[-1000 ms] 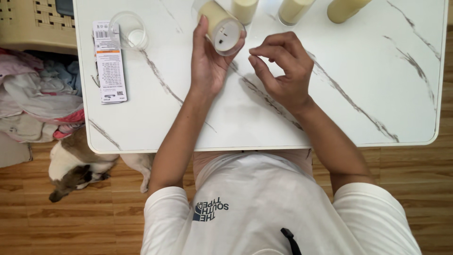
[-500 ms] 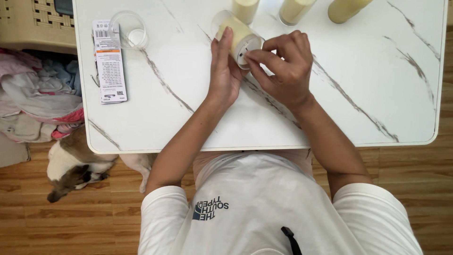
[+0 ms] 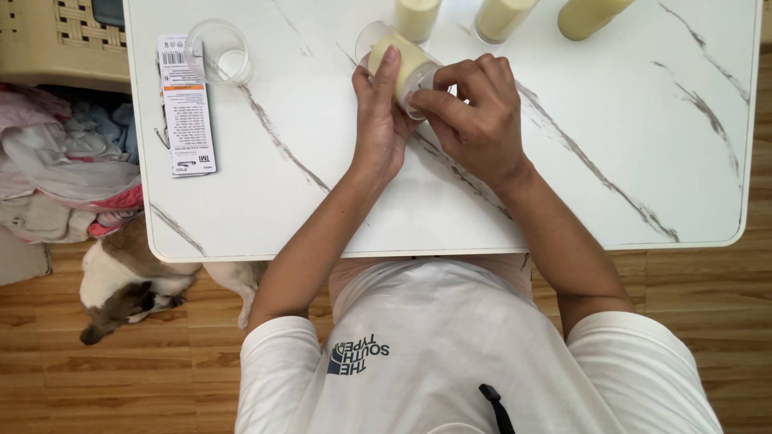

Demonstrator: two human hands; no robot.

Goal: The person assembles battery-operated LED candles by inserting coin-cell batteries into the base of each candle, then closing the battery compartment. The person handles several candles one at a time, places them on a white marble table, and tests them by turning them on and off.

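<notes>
The left hand point(image 3: 379, 120) wraps around a pale yellow candle in a clear cup point(image 3: 398, 60), holding it tipped on its side over the white marbled bench point(image 3: 322, 201). The right hand point(image 3: 474, 120) closes its fingertips on the candle's base, touching it. Three more yellow candles point(image 3: 418, 16) stand just beyond it. A clear empty cup point(image 3: 217, 52) and a paper label point(image 3: 185, 104) lie well apart from the held candle.

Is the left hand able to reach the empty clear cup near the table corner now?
Probably not at once: the left hand is holding the cream candle. The table toward the clear cup looks free.
</notes>
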